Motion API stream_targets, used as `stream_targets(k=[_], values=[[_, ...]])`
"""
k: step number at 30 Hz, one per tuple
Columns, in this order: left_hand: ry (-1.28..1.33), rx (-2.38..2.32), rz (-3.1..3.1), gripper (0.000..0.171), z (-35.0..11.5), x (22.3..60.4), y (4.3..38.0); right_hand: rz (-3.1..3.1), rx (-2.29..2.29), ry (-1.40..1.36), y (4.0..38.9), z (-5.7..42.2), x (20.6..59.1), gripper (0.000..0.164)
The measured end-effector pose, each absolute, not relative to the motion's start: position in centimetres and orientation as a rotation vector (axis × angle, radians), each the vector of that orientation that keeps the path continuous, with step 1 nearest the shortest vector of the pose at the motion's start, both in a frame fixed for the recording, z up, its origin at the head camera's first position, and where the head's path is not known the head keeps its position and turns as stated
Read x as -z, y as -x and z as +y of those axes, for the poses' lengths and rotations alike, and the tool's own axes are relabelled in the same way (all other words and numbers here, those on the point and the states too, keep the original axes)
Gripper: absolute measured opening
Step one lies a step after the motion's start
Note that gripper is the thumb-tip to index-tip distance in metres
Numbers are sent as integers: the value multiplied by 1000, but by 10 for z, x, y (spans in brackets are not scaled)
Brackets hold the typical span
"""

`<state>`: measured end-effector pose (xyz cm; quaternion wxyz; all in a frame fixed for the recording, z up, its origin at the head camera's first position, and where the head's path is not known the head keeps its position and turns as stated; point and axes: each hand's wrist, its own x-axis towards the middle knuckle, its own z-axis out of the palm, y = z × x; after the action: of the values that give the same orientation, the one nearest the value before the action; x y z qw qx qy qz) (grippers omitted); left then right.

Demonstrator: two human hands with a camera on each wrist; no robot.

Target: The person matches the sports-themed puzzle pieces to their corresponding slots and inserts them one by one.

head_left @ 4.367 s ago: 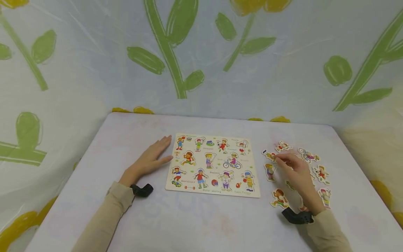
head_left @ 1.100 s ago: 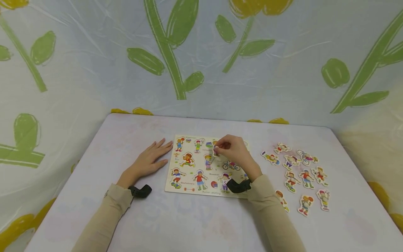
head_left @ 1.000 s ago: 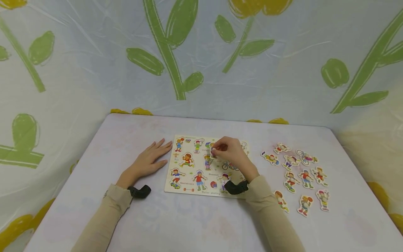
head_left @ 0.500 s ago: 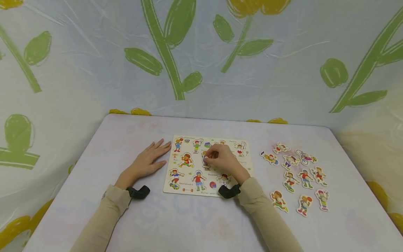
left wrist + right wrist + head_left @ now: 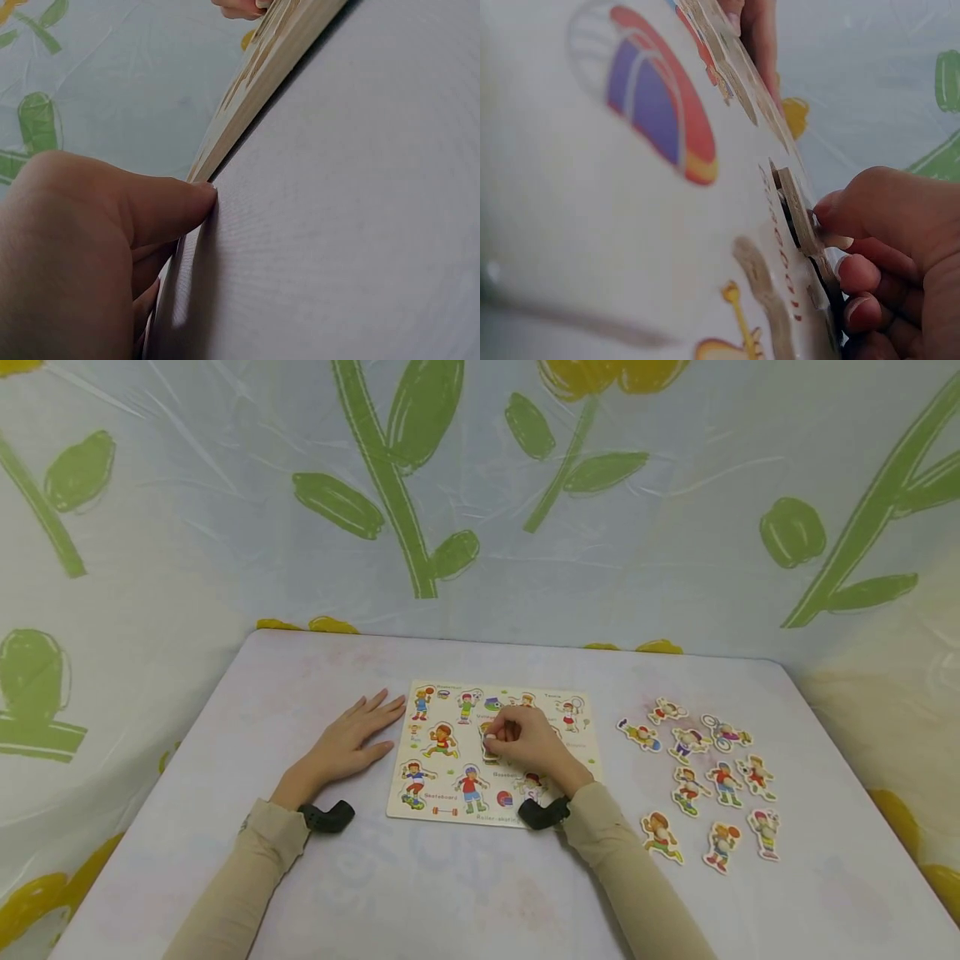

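Observation:
My right hand [image 5: 528,743] pinches the knob of a wooden puzzle piece [image 5: 800,214] between thumb and fingers. In the right wrist view the piece's edge stands slightly proud of the puzzle board [image 5: 427,789], over the middle picture. My fingers cover most of that piece in the head view. My left hand [image 5: 345,743] lies on the table with fingers spread, close by the board's left edge. Its thumb [image 5: 172,206] is at the board's edge in the left wrist view; whether they touch I cannot tell.
Several loose knobbed puzzle pieces lie right of the board, among them a runner [image 5: 662,837], a cyclist [image 5: 726,733] and a basketball player [image 5: 722,846]. A flowered cloth [image 5: 562,568] hangs behind the white table [image 5: 420,893]. Each wrist wears a black camera mount [image 5: 327,817].
My right hand has gone from the loose pieces to the board, taking the fishing-child piece. Over the last second it shifted slightly left and down to the middle picture. My left hand stays beside the board.

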<state>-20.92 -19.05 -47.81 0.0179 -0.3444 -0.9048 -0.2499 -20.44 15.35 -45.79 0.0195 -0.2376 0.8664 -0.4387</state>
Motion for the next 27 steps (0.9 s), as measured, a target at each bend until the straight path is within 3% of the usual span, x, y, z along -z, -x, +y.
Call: stream_targets(k=[17,27], values=[[1064,775,-2814,61,-190,481,209,2642,1349,733,204,157,464,14],[1059,783,-2813,62,-192,481,210,2676,1430,656,207,167,450,8]])
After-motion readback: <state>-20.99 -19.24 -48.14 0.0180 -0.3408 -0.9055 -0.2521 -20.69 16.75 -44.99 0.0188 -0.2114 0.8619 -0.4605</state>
